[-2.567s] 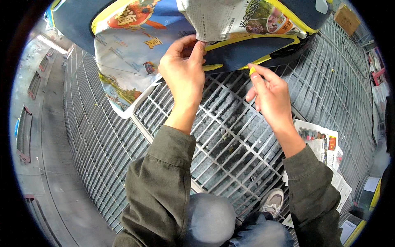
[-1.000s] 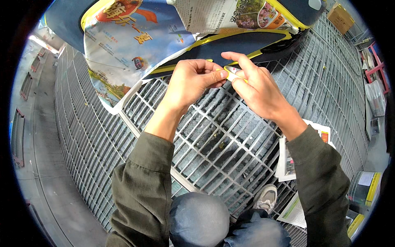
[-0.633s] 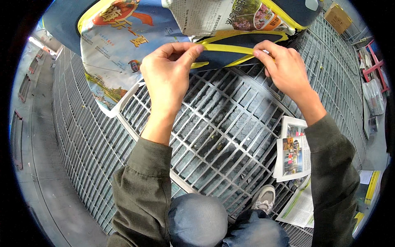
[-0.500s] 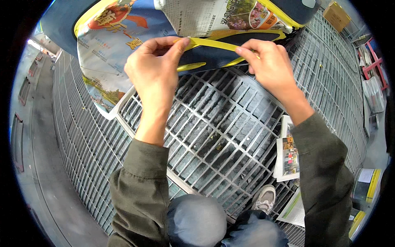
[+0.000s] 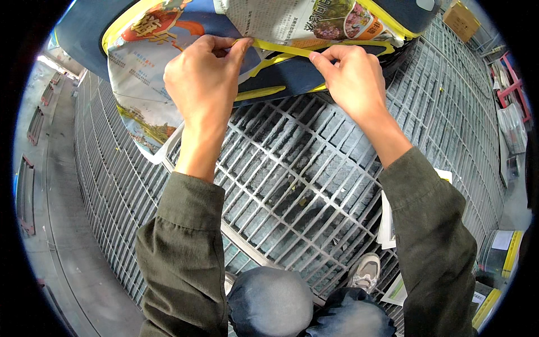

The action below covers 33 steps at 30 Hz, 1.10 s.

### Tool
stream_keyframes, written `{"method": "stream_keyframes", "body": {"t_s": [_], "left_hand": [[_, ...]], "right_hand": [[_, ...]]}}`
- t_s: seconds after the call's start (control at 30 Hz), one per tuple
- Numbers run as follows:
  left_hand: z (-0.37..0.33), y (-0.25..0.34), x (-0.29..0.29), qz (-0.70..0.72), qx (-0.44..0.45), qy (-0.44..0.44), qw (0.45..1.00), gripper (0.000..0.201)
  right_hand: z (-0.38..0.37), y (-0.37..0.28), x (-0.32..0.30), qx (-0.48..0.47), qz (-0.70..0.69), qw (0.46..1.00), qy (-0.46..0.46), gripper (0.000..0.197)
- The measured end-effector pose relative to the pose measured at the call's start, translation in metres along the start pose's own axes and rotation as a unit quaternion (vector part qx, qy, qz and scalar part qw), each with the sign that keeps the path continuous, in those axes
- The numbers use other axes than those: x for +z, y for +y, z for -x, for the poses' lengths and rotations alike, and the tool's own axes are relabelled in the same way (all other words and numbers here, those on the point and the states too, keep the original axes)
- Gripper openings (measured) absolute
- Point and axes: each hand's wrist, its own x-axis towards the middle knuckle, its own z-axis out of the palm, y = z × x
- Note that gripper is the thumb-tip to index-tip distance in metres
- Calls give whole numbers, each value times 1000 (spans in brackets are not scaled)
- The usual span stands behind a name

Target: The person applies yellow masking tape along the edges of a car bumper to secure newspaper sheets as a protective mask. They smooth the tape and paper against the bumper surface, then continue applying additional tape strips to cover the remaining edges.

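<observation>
Between my hands a strip of yellow masking tape (image 5: 283, 49) is stretched nearly straight. My left hand (image 5: 203, 78) pinches its left end between thumb and fingers. The other end is pinched in my right hand (image 5: 355, 78). Just beyond the strip, printed newspaper sheets (image 5: 269, 25) cover a dark blue curved panel (image 5: 289, 74), which looks like a car bumper. More yellow tape runs along the paper's upper border and along the panel's lower openings. A loose corner of newspaper hangs down beside my left wrist.
Metal floor grating (image 5: 297, 168) lies beneath me, with grey matting under its bars. Folded newspapers (image 5: 387, 222) lie by my right forearm. Farther right are a red rack (image 5: 514, 87) and dark containers with yellow bands (image 5: 499, 253). A cardboard box (image 5: 461, 21) stands at the far right.
Both hands have moved slightly up and left, bringing the tape strip closer to the lower edge of the newspaper. Both pinches on the strip are kept.
</observation>
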Motion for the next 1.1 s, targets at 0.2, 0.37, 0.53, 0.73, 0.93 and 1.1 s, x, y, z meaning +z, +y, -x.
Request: {"method": "stream_keyframes", "body": {"t_s": [0.2,0.37,0.53,0.73,0.93,1.1], "left_hand": [[7,2,3,-67,34,-23,997,43],[11,22,31,9,102,-84,991,34],[10,33,42,8,12,-76,997,33],[12,35,46,22,6,-67,998,32],[15,33,49,14,-11,-60,998,31],[13,38,47,15,-40,-59,997,31]], "right_hand": [[0,3,0,-17,8,999,26,25],[-1,1,3,-26,12,999,29,26],[-1,1,1,-42,31,998,39,25],[2,0,2,-54,41,996,54,22],[7,-11,5,1,19,999,33,21],[-1,-3,20,69,-132,988,34,19]]}}
